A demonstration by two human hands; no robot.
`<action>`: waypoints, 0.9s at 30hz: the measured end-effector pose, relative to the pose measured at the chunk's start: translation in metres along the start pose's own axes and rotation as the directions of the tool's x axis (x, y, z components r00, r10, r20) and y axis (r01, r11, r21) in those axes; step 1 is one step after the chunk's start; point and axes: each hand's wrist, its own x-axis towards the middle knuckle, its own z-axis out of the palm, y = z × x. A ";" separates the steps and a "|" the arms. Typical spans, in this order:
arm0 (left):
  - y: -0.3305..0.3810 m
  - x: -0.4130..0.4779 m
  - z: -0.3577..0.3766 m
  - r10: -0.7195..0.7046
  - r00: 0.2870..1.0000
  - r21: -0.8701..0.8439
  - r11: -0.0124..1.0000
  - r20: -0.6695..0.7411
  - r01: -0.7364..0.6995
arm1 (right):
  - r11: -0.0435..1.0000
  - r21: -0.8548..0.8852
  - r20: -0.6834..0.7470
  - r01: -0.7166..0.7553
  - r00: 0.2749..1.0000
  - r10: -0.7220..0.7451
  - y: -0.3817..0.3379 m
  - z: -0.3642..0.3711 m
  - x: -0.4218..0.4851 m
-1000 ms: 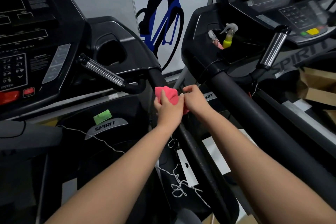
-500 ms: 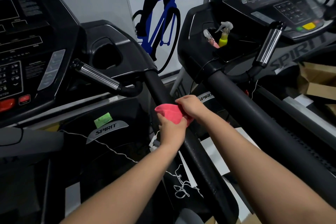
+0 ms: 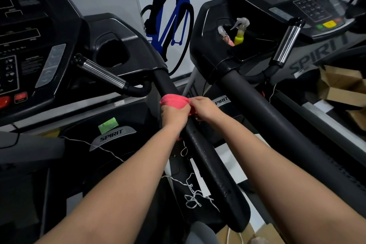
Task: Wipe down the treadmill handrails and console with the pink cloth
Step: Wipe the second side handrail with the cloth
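The pink cloth is wrapped over the black right handrail of the left treadmill, about a third of the way down from the console. My left hand grips the cloth from the left side of the rail. My right hand pinches the cloth's other end on the right side. The left treadmill's console fills the upper left, with a chrome pulse grip sticking out below it.
A second treadmill stands at right with its thick black handrail, a console and a tray holding a yellow spray bottle. Cardboard boxes lie at far right. Loose white string and tags hang under the rail.
Both hands slid the cloth down the rail toward me, then back up a little toward the console; the cloth now lies flatter round the rail.
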 end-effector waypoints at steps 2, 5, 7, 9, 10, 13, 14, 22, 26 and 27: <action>-0.003 -0.022 -0.001 -0.010 0.999 -0.010 1.000 0.036 0.010 | 0.998 -0.058 -0.029 0.008 1.000 -0.010 -0.001 0.000 -0.002; -0.008 -0.046 -0.004 -0.013 0.995 0.011 1.000 0.100 0.012 | 0.976 -0.216 -0.065 0.029 0.997 -0.044 -0.003 -0.002 -0.003; -0.006 -0.052 -0.007 -0.009 0.993 0.019 1.000 0.116 0.007 | 0.967 -0.253 -0.067 0.035 0.996 -0.054 -0.003 -0.004 -0.003; 0.001 -0.048 -0.009 -0.008 0.989 0.013 1.000 0.145 0.007 | 0.965 -0.258 -0.058 0.035 0.997 -0.051 -0.002 -0.004 -0.003; 0.004 -0.044 -0.010 -0.001 0.987 0.016 1.000 0.161 -0.002 | 0.969 -0.245 -0.054 0.036 0.997 -0.050 -0.002 -0.004 -0.003; 0.006 -0.012 -0.006 0.023 0.992 0.105 0.994 0.123 -0.036 | 0.989 -0.141 -0.034 0.031 0.999 -0.036 0.003 -0.004 -0.005; -0.002 0.014 0.001 0.026 0.994 0.134 0.990 0.109 -0.041 | 0.996 -0.089 -0.020 0.029 0.999 -0.031 0.005 -0.005 -0.006; 0.034 -0.016 -0.018 0.052 0.998 0.174 0.983 0.019 -0.055 | 0.738 -0.675 -0.270 -0.008 0.933 -0.237 0.013 -0.044 -0.009; 0.018 -0.044 -0.018 0.018 0.999 0.075 0.997 0.030 -0.020 | 0.505 -0.844 -0.389 -0.182 0.855 -0.343 0.020 -0.085 -0.005; 0.013 -0.053 -0.017 0.010 0.999 0.047 0.999 0.042 -0.012 | 0.485 -0.850 -0.389 -0.205 0.864 -0.318 0.025 -0.091 -0.002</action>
